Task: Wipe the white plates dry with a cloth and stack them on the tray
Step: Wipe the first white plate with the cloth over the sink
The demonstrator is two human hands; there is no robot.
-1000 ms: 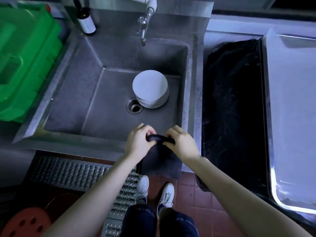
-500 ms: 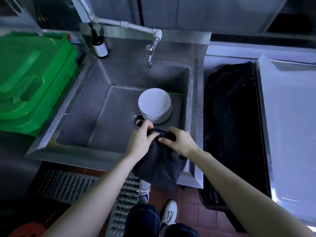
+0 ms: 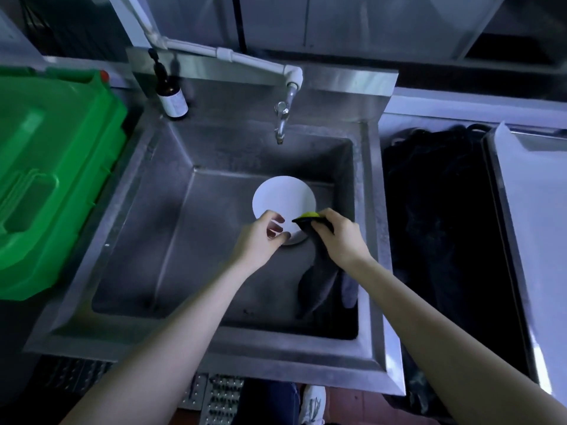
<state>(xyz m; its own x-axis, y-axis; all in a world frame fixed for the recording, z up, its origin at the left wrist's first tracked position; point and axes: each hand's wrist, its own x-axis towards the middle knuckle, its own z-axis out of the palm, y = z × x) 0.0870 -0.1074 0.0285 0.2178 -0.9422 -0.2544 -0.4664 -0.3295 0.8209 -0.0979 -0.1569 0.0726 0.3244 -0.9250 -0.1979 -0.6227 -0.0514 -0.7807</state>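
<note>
— Two hands over the sink (image 3: 129, 216); where are the white plates (image 3: 283, 197)?
— Stacked on the sink floor, below the tap (image 3: 280, 124), just beyond both hands.
— Left hand (image 3: 262, 239)?
— Fingers curled over the top plate's near rim, thumb at its edge, pinching it.
— Right hand (image 3: 339, 237)?
— Just beside the stack, closed round a dark cloth (image 3: 319, 280) that hangs below the wrist; a yellow-green bit shows at the fingertips.
— Tray (image 3: 540, 240)?
— Well apart on the right, past a black bin (image 3: 435, 240).
</note>
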